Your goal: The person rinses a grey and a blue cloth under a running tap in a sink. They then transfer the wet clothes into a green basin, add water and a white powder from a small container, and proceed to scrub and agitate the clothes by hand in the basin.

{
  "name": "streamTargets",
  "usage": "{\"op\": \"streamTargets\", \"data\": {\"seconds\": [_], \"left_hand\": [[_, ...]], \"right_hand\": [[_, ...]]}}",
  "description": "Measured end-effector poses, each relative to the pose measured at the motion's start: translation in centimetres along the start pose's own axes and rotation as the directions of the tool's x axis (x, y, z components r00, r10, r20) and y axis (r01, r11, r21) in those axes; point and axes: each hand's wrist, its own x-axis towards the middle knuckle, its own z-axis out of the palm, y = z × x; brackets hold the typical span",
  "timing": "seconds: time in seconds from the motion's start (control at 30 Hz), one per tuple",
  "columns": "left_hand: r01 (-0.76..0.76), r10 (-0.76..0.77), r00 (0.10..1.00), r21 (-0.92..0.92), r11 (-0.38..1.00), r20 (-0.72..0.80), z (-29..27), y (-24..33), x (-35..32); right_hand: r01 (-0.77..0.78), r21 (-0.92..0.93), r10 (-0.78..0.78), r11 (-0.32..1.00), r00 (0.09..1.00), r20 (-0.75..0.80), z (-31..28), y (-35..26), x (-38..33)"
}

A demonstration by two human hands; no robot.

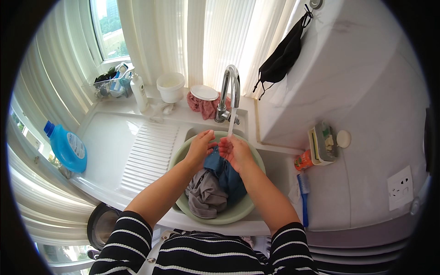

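Water runs from the chrome faucet (230,85) in a thin stream (232,123) onto the fingers of my right hand (236,154). That hand is cupped with the palm turned up and holds nothing. Facing it across a small gap is my left hand (200,149), its fingers loosely bent and apart, also without anything in it. Both hands are over a pale green basin (183,201) set in the sink. Inside the basin lie a crumpled grey cloth (206,195) and a blue garment (233,183), the latter partly hidden by my right forearm.
Left of the basin is a ribbed drainboard (149,153) with a blue detergent bottle (68,146) beyond. Behind stand a pump bottle (139,93), a white tub (171,88) and a pink cloth (201,108). To the right lie a blue brush (304,199) and a sponge holder (323,144).
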Motion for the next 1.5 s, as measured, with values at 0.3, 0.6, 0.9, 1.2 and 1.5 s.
{"op": "streamTargets", "data": {"seconds": [0.3,0.6,0.9,1.2,1.5], "left_hand": [[0.382,-0.079,0.896,-0.667,0.639,0.438,2.9,-6.2,-0.7],[0.223,-0.271,0.962,-0.46,0.859,-0.04,7.8,-5.0,-2.7],[0.484,-0.478,0.858,-0.616,0.622,0.191,4.2,-5.2,3.2],[0.393,-0.487,0.872,-0.529,0.752,-0.043,4.1,-13.1,10.5],[0.278,-0.403,0.907,0.543,0.792,0.123,6.0,-9.0,5.9]], "right_hand": [[-0.23,0.525,0.059,0.819,0.945,0.321,3.3,1.7,8.9],[0.306,-0.95,-0.27,0.057,0.921,0.28,1.3,4.3,9.8],[0.188,-0.936,-0.256,0.296,0.96,0.112,-1.5,1.8,2.6],[0.791,-0.608,-0.588,-0.067,0.461,0.664,1.8,2.2,-3.4],[0.674,-0.7,-0.233,-0.234,0.661,0.714,-3.1,-1.2,-1.1]]}}
